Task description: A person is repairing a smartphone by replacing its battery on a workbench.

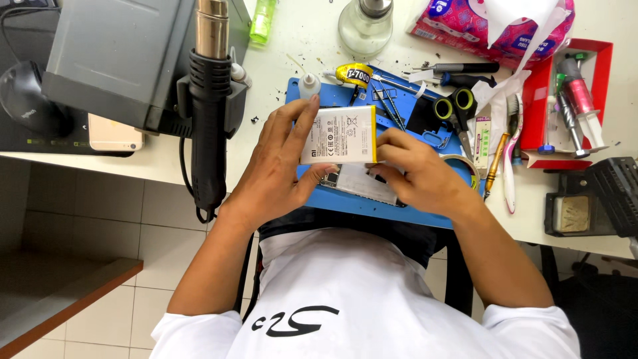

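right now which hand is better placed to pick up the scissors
The right hand: it sits just below the scissors, pinching only the edge of the white battery. The left hand grips the battery from the far side.

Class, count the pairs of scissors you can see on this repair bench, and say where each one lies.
1: the scissors, with yellow-green handles, lie on the blue mat, just beyond the right hand. Others may be hidden under the clutter or the hands.
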